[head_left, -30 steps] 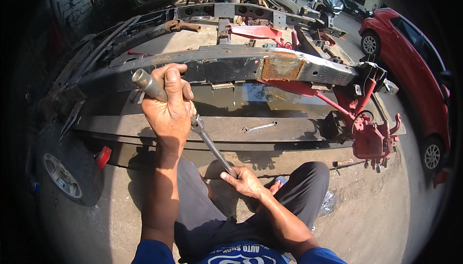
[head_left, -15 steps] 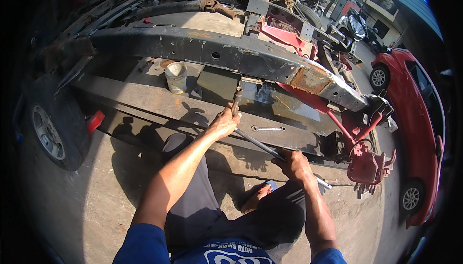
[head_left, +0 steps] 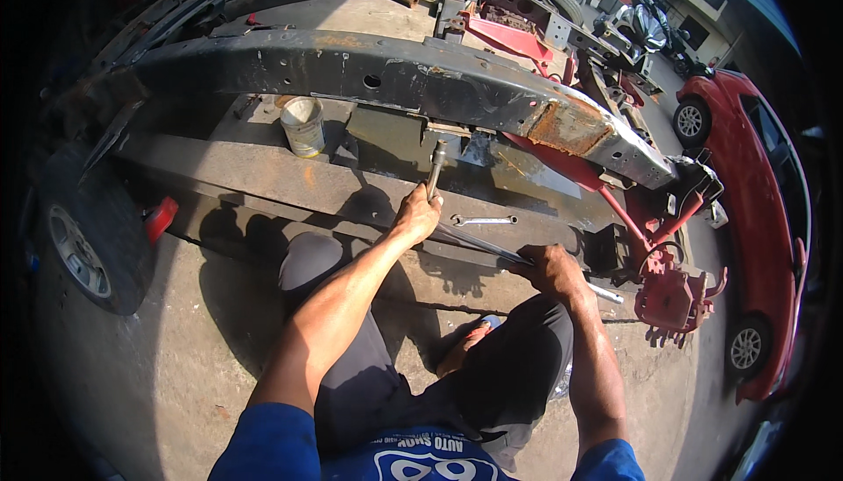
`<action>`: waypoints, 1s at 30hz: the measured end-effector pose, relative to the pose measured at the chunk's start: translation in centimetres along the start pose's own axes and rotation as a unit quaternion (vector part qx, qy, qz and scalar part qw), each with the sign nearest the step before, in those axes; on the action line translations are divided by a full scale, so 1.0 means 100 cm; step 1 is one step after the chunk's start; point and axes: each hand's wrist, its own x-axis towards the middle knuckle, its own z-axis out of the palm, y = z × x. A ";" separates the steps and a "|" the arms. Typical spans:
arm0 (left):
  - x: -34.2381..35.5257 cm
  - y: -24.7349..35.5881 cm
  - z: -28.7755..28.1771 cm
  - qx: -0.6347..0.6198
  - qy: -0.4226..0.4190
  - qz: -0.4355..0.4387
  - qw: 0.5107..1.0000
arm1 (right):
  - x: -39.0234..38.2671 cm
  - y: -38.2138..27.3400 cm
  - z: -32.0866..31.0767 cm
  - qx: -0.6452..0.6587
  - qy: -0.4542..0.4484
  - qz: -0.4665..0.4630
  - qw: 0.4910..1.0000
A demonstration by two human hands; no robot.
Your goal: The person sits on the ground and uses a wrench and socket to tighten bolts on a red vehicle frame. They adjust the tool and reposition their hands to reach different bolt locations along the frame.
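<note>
A long steel socket wrench lies slantwise across the front of me, held in both hands. My left hand is closed around its head end, just below the upright socket piece, which points toward the dark vehicle frame. Farther along the handle, my right hand is wrapped round the bar, whose end sticks out past the fist. The socket's tip appears apart from the frame rail. Just beyond the handle, a combination wrench rests on the concrete ledge.
A dirty bucket stands beyond the ledge, beside a pit with dark liquid. At left is a wheel with a red object beside it. Red suspension parts hang at right, near a parked red car.
The view has shifted a little. Both hands have moved slightly right with the socket wrench, the right hand also a little farther from me. Both grips stay closed.
</note>
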 end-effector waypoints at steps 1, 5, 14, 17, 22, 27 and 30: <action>0.004 0.000 0.000 0.002 0.003 -0.010 1.000 | 0.006 0.002 -0.001 -0.001 0.003 -0.006 1.000; 0.010 0.011 -0.004 -0.053 -0.006 -0.040 0.998 | 0.021 0.009 -0.006 0.016 -0.005 -0.002 1.000; 0.019 0.021 -0.003 -0.027 0.028 -0.079 0.996 | 0.046 0.016 0.000 -0.004 0.015 -0.013 1.000; 0.020 0.022 -0.002 -0.043 0.038 -0.087 0.995 | 0.053 0.019 0.003 0.002 -0.007 0.001 1.000; 0.020 0.028 -0.001 -0.057 0.043 -0.078 0.994 | 0.060 0.026 0.005 0.000 -0.012 0.013 1.000; 0.023 0.031 0.000 -0.068 0.054 -0.082 0.993 | 0.066 0.028 0.006 0.024 0.032 -0.027 0.999; 0.023 0.031 0.002 -0.070 0.058 -0.087 0.992 | 0.069 0.027 0.004 0.026 0.025 -0.024 0.999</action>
